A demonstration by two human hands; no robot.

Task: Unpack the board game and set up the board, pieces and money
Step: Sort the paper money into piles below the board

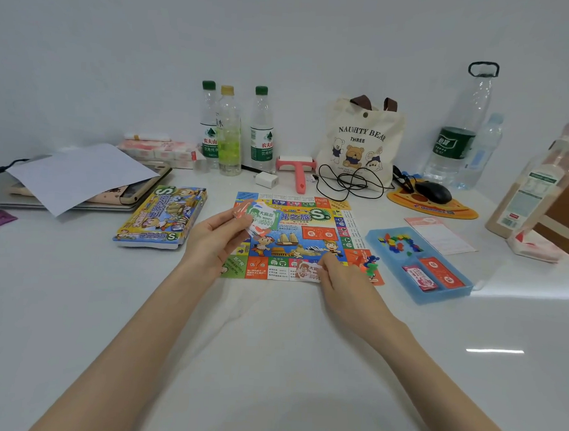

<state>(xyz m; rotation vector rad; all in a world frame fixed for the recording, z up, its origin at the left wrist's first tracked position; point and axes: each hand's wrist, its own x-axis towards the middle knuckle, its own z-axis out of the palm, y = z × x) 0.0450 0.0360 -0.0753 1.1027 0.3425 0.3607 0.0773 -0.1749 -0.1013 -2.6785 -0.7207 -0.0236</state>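
Observation:
The colourful paper game board (303, 237) lies flat in the middle of the white table. My left hand (216, 234) holds a fanned bunch of play money (260, 219) above the board's left side. My right hand (337, 275) pinches a single pale banknote (310, 271) at the board's front edge. Small plastic pawns (371, 266) stand on the board's front right corner. The game box (162, 216) lies to the left. A blue plastic tray (418, 263) on the right holds several coloured tokens (398, 243) and two card packs (431, 273).
Three water bottles (229, 129), a pink lint roller (297, 170), a charger with cable and a cream tote bag (360, 140) line the back. A mouse on an orange pad (433, 201) and large bottles stand at the back right. Paper over a laptop (74, 179) lies left.

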